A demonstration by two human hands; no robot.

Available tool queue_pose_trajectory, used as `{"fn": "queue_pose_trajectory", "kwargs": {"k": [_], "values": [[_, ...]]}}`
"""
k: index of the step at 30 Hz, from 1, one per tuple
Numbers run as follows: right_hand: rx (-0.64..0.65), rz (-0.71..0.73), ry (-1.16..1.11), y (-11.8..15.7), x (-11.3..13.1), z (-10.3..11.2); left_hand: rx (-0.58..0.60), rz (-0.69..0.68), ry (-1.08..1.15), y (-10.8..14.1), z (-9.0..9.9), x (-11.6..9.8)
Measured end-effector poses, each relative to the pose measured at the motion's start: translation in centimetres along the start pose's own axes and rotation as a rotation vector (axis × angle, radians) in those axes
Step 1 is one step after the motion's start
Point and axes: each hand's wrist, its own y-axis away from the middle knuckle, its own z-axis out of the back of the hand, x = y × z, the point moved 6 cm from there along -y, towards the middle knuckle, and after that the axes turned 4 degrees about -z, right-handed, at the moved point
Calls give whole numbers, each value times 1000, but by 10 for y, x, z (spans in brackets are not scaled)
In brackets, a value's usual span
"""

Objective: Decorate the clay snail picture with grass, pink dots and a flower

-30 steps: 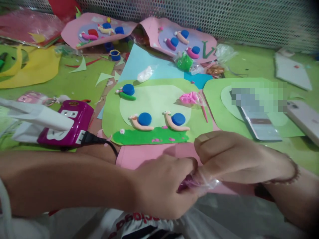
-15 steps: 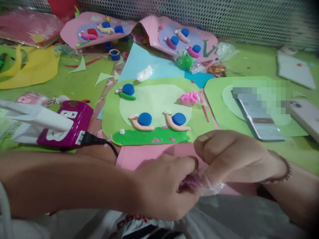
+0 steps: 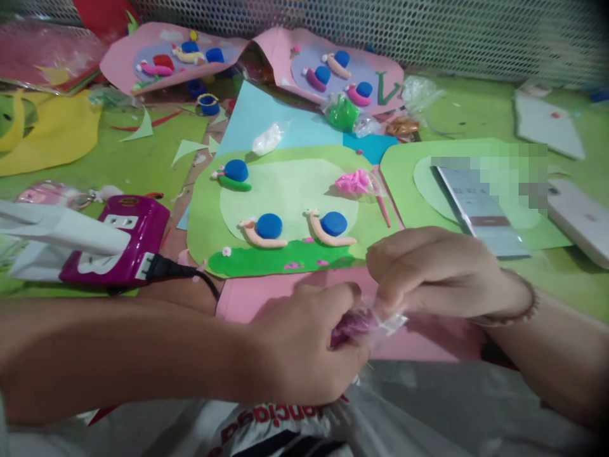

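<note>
My left hand [image 3: 309, 346] is closed around a small clear bag of purple clay [image 3: 353, 327], low over a pink sheet [image 3: 428, 336]. With bent fingers, my right hand [image 3: 438, 270] pinches the loose plastic end of the same bag; its fingertips are partly hidden. Just beyond my hands lies a green paper card [image 3: 204, 216] bearing clay snails with blue caps for shells, among them a peach snail [image 3: 328, 228] and a green one [image 3: 235, 181]. A bag of pink clay [image 3: 354, 182] rests on the card's right side.
At left, a purple power strip [image 3: 118, 241] has a white plug and black cord. A phone [image 3: 485, 216] lies on another green card [image 3: 409, 158], beside a second phone [image 3: 580, 219]. Behind are pink snail cards [image 3: 266, 54], a bag of green clay [image 3: 343, 113] and paper scraps.
My right hand has shifted slightly up and left, and more of the purple clay bag shows between my hands. The whole view has drifted a little. Both hands keep their hold.
</note>
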Motion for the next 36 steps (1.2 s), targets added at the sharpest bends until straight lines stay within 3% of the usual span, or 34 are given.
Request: {"fn": "queue_pose_trajectory", "kwargs": {"k": [3,6,8,13,18,27,36], "values": [[-179,-57,-7,-1,-6,8,35,-33,-40,-1,0,-3],[-397,-170,198,-4,-14,16,61,-99,-73,-1,-3,-5],[-462,-204,366,-8,-19,15,75,-186,-91,-2,-7,-10],[-443,-120,677,-22,-29,-1,59,-362,-188,0,-13,-18],[-467,-180,867,-25,-39,-9,75,-437,-209,2,-14,-21],[-438,-236,829,-24,-43,-10,74,-451,-193,3,-13,-20],[-380,-170,763,-21,-36,-4,69,-461,-204,3,-12,-20]]}}
